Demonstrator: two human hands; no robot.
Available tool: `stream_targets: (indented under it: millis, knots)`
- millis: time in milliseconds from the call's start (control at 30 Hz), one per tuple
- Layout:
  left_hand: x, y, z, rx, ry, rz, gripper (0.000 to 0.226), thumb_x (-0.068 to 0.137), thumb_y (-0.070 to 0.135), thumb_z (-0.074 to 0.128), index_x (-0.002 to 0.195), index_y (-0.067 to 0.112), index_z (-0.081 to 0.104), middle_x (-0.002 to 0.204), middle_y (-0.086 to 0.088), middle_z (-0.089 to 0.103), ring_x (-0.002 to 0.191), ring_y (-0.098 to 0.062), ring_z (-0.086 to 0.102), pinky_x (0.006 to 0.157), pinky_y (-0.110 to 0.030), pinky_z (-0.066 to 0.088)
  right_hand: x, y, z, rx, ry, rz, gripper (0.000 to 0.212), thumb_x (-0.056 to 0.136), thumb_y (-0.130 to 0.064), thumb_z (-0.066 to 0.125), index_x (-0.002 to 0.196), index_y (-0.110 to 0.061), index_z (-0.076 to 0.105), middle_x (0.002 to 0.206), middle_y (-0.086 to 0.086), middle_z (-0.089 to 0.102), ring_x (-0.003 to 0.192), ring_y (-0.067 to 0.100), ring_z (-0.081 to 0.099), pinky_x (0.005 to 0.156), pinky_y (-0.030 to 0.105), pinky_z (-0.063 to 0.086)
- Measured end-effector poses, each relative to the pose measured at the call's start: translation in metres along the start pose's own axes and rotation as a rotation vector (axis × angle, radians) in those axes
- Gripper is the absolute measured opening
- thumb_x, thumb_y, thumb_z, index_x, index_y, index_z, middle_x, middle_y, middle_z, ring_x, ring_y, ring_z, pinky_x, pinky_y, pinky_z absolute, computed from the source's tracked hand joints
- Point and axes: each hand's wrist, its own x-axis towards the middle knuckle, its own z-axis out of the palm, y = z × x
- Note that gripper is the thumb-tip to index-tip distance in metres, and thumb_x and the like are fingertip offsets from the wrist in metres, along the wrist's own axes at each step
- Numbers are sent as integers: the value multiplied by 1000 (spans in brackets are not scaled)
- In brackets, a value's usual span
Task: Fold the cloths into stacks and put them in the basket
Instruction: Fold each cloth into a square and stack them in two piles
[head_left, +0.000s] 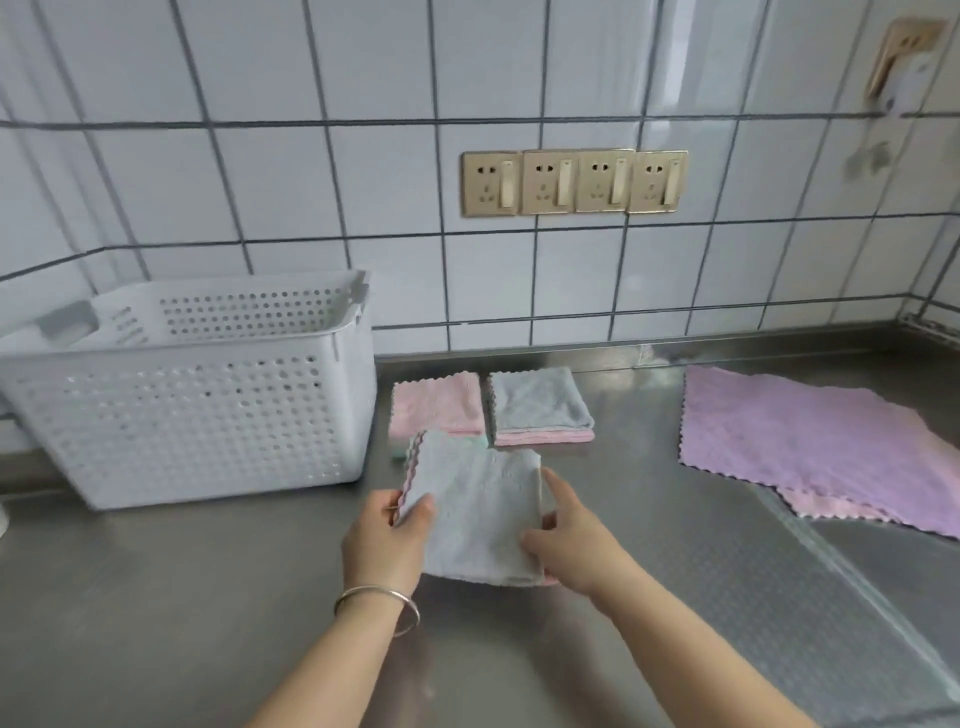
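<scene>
I am seeing the perforated basket (197, 410) sitting at the left of the steel counter (675, 597), two folded stacks (438, 405) (540, 408) lying side by side just right of it near the tiled wall (363, 182), and unfolded cloths (810, 441) lying overlapped well to the right.

The purple cloth (810, 441) is cut off at the right edge, the pink cloth (831, 506) mostly buried under it, and the basket (197, 415) inside can't be seen.
</scene>
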Motion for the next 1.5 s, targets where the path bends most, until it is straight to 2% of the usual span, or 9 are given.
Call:
stream_targets:
  millis: [133,300,433,767,933,1033,1233,1367,1500]
  knots:
    - [33,38,34,-86,0,112,28,82,23,66,100,23,44,89,0,57,80,-24,54,64,-29,33,43,-16,-39,60,207,-102,67,82,-6,50,142,-27,27,77,-5,52,61,9,50,42,7,37]
    - [103,78,97,92,-177,324,20,88,13,55,102,28,58,94,4,55,90,-19,55,74,-20,33,124,-31,-91,27,383,-182,54,87,-11,50,137,-23,34,95,-4,56,72,7,54,52,15,42]
    - [149,81,138,265,-271,295,25,90,14,51,111,25,60,102,-1,57,91,-18,54,78,-21,37,171,-19,-102,1,420,-169,52,88,-9,48,137,-21,34,81,-12,50,73,12,54,68,31,49]
    - [176,61,171,456,-340,273,25,91,15,51,114,22,57,108,-5,58,83,-17,51,72,-19,37,213,16,-93,-99,409,-110,51,89,-7,42,138,-20,33,78,-7,51,73,15,52,57,23,43]
    - [165,68,169,671,-286,352,30,90,23,51,119,25,54,123,-5,44,94,-18,50,86,-24,44,216,14,-90,-305,423,-100,46,89,-10,40,134,-20,37,123,7,51,106,27,55,84,33,45]
    - [152,93,161,755,-138,505,38,86,28,53,124,27,51,131,-3,36,118,-26,36,96,-31,42,204,9,-111,-478,461,-206,48,88,-15,46,135,-24,39,128,4,46,111,26,53,86,33,45]
    - [92,146,182,551,-199,976,26,77,11,65,103,14,65,112,-7,56,106,-30,54,89,-38,48,137,71,-194,-773,567,-303,31,93,-30,48,121,-22,56,119,0,54,117,20,46,85,31,42]
    - [44,144,235,699,-501,1067,26,88,29,54,113,26,59,119,6,57,116,-18,52,92,-30,41,99,116,-232,-993,493,-322,23,82,-32,58,98,-20,70,98,0,66,90,23,62,71,30,49]
    - [12,131,287,737,-753,867,41,88,37,53,127,26,51,135,7,50,125,-16,47,101,-25,38,97,140,-250,-1226,434,-274,17,43,-38,74,53,-27,66,54,-10,60,45,11,57,37,16,42]
